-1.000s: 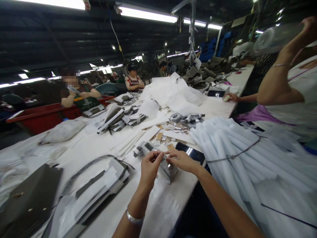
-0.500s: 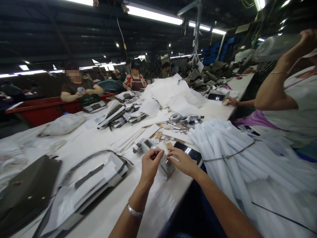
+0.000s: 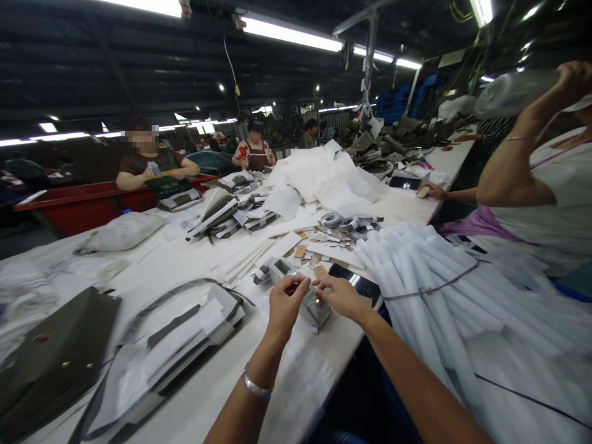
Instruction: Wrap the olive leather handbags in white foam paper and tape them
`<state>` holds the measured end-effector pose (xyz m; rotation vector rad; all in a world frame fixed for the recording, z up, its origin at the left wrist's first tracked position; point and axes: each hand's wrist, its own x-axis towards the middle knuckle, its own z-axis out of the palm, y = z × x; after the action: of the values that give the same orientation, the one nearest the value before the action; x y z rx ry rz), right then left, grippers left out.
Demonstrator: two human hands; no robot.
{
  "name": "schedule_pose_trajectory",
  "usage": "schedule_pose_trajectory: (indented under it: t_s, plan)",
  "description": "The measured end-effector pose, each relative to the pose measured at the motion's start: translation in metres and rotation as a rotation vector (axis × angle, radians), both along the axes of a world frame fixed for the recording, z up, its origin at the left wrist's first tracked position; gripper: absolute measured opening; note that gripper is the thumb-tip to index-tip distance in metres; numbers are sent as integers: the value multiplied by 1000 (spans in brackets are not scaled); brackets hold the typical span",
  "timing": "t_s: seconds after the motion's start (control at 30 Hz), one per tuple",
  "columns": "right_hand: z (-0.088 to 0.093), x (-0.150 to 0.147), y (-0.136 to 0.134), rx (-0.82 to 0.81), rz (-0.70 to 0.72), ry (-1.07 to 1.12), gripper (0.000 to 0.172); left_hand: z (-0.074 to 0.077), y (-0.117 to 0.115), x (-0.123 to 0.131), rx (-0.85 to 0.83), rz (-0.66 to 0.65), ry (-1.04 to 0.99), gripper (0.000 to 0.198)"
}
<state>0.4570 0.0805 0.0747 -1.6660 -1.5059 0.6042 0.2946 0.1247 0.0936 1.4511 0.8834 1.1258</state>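
Both hands meet just above the near edge of the white worktable [image 3: 185,265]. The left hand [image 3: 285,302] has thumb and forefinger pinched shut on a small dark piece [image 3: 293,287], too small to name, with the other fingers curled under. The right hand [image 3: 340,296] lies palm down, its fingertips [image 3: 319,283] drawn together and almost touching the left's; whether they grip anything I cannot tell. Directly below the hands is a grey wrapped block [image 3: 317,311], the nearest of a short row of like pieces running far-left across the table. A silver bracelet [image 3: 257,388] circles the left wrist. Just right of the hands lies a glossy dark phone [image 3: 356,285], and beyond it a bundle of white rolled tubes [image 3: 416,265] – bound by a dark cord [image 3: 435,287] – fans out to the right. Small brown tags [image 3: 300,251] are scattered just far of the block. To the near left sit a paper-wrapped bag with a strap [image 3: 185,333] and an olive handbag [image 3: 50,357]. A heap of white paper [image 3: 319,176] rises at the far middle. At the right a co-worker's raised hand [image 3: 573,77] holds a clear plastic bottle [image 3: 513,92]; another person (in a dark top) sits far left behind a red bin [image 3: 87,206].
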Motion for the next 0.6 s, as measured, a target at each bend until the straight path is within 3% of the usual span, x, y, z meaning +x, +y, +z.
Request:
schedule_pose_trajectory:
  t_s: [0.27, 0.43, 0.6]
  plan:
    - [7, 10, -42, 192, -128, 338, 23, 0, -1, 3, -22, -30, -9, 27]
    - [-19, 23, -77, 68, -259, 244, 21, -1, 0, 0, -34, -39, -6, 28]
    - [-46, 19, -86, 231, -368, 75, 20, -4, -1, -3, -33, -37, -12, 30]
